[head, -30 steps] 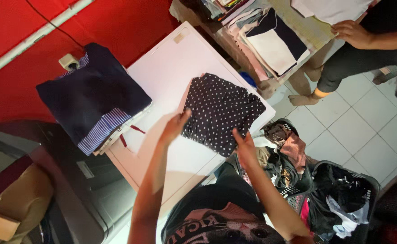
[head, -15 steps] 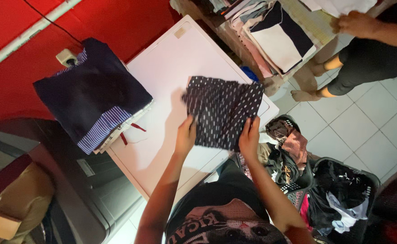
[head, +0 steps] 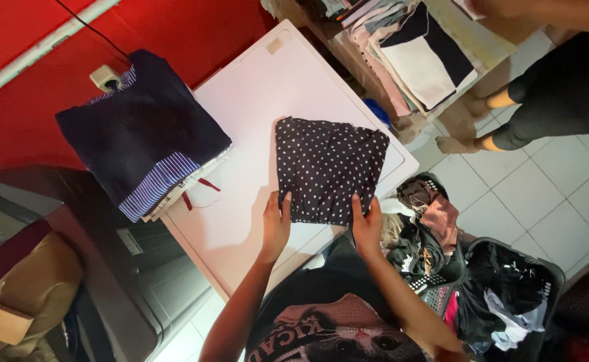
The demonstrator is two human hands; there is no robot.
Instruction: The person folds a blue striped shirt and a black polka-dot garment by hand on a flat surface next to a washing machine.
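A dark polka-dot garment (head: 328,167) lies folded flat on the white table (head: 254,100). My left hand (head: 275,221) grips its near left corner. My right hand (head: 368,224) holds its near right corner. Both hands sit at the garment's front edge, thumbs on the fabric. To the left, a stack of folded clothes (head: 140,137) rests on the table's corner, topped by a navy piece with striped trim.
Another person's legs (head: 542,100) stand at the right beside a second table with folded clothes (head: 415,53). Dark laundry baskets (head: 502,288) full of clothes sit on the tiled floor to my right. A red wall (head: 26,33) runs behind, a dark appliance (head: 106,268) at left.
The polka-dot garment was lifted and turned in the air, then laid flat again on the table. Both hands moved to its near corners. The other person shifted away to the right.
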